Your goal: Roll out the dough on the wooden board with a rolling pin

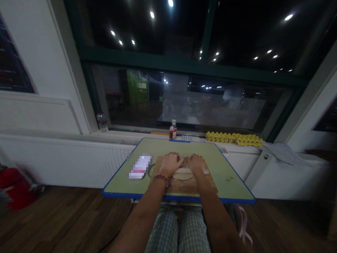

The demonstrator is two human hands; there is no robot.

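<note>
A pale rolling pin (185, 170) lies crosswise over a flat piece of dough (183, 176) on a wooden board (181, 186). My left hand (171, 163), with a beaded bracelet at the wrist, is curled over the pin's left part. Over its right part my right hand (196, 163) is bent the same way, and the pin's end sticks out beyond it. Both hands have their fingers curled, and the fingertips are partly hidden. The board rests on a light green table (226, 182) with a blue edge.
Left of the board is a blurred-out phone-like object (140, 167). A small bottle with red contents (173, 130), yellow egg trays (234, 138) and a clear bottle (102, 122) stand along the windowsill. A red fire extinguisher (15, 188) is on the floor at far left.
</note>
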